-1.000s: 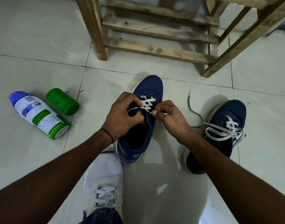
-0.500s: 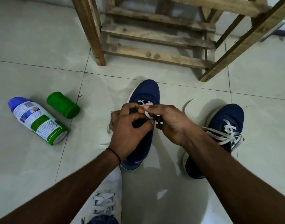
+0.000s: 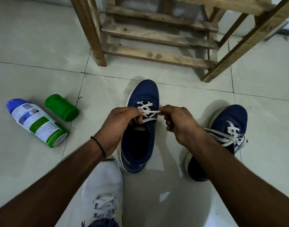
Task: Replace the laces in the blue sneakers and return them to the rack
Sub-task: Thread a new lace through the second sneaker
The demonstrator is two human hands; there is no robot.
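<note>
The left hand and right hand each pinch the white lace across the blue sneaker, on the floor before the rack. Uneven pulling could leave unequal ends.

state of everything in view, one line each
middle blue sneaker: upright on floor, partly laced
white lace: stretched between both hands
left hand: fingers pinch the lace
right hand: fingers pinch the lace
other blue sneaker: on floor, laced, lace slack
spray can: lying on its side
green cap: lying on its side, apart from can
</note>
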